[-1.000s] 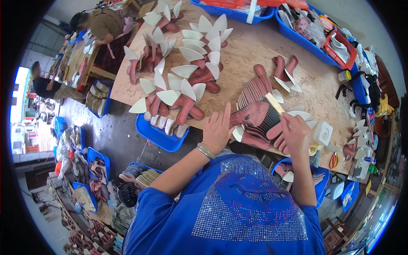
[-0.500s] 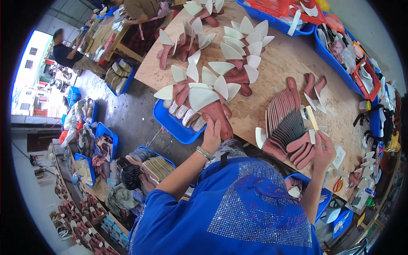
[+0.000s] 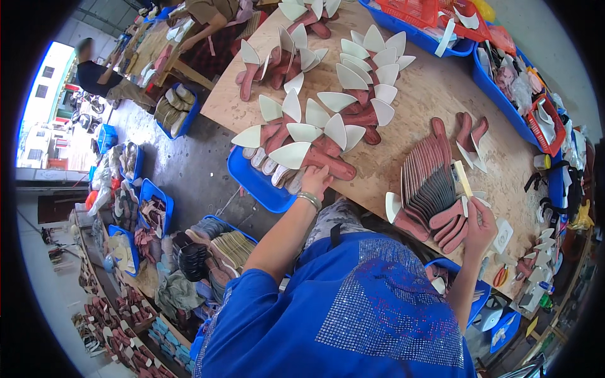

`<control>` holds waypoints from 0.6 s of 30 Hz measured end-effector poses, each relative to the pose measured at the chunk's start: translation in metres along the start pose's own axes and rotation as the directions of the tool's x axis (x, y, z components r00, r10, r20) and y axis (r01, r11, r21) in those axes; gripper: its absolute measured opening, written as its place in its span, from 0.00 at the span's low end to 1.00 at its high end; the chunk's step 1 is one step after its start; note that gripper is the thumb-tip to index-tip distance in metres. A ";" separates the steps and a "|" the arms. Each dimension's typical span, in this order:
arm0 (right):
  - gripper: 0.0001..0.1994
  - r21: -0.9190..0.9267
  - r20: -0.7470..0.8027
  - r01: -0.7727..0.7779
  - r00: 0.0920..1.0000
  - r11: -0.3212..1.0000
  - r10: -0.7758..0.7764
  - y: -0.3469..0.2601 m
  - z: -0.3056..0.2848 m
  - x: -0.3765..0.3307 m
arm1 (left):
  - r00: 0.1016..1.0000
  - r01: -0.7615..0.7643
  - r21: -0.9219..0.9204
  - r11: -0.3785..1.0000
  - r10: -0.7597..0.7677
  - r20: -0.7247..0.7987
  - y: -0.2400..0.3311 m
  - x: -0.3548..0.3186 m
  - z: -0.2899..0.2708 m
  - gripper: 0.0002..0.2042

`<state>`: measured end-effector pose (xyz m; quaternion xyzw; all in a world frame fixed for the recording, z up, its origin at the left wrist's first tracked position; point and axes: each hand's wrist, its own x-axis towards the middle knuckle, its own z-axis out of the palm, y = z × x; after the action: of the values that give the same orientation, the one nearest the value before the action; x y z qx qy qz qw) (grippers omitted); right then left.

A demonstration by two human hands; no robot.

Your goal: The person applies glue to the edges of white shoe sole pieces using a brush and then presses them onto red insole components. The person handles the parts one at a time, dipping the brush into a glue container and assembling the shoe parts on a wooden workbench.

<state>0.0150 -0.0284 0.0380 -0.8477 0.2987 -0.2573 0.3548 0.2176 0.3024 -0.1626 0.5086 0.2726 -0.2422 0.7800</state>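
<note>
My left hand [image 3: 317, 183] grips the near edge of a reddish insole [image 3: 340, 167] with a white pointed piece [image 3: 289, 155] at its left end. This insole lies on a pile of similar ones at the table's near left edge. My right hand [image 3: 481, 225] holds a small brush [image 3: 463, 179] by its pale handle, the dark bristles pointing away from me. Beside it, a fanned row of reddish and dark insoles [image 3: 431, 173] overlaps on the table. White pieces lie by my right fingertips; whether I hold one, I cannot tell.
More piles of insoles with white pieces [image 3: 375, 69] cover the far wooden table [image 3: 419, 88]. Blue bins [image 3: 504, 94] line its right side. Below the left edge is a blue tub [image 3: 255, 186] of shoe parts. Scissors [image 3: 501, 275] lie near right. Two people work at far left.
My left hand has swung the insole from pointing toward me to lying crosswise on the pile. My right hand, with the brush, has hardly moved. The view has shifted slightly.
</note>
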 end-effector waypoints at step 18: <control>0.08 -0.071 -0.010 -0.108 0.994 0.992 0.107 0.014 -0.014 -0.008 | 0.990 0.045 0.271 0.961 -0.006 -0.144 -0.028 0.058 -0.006 0.12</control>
<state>-0.0043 -0.0369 0.0340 -0.8418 0.3541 -0.2294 0.3367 0.2406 0.2919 -0.2221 0.6238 0.2977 -0.2511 0.6777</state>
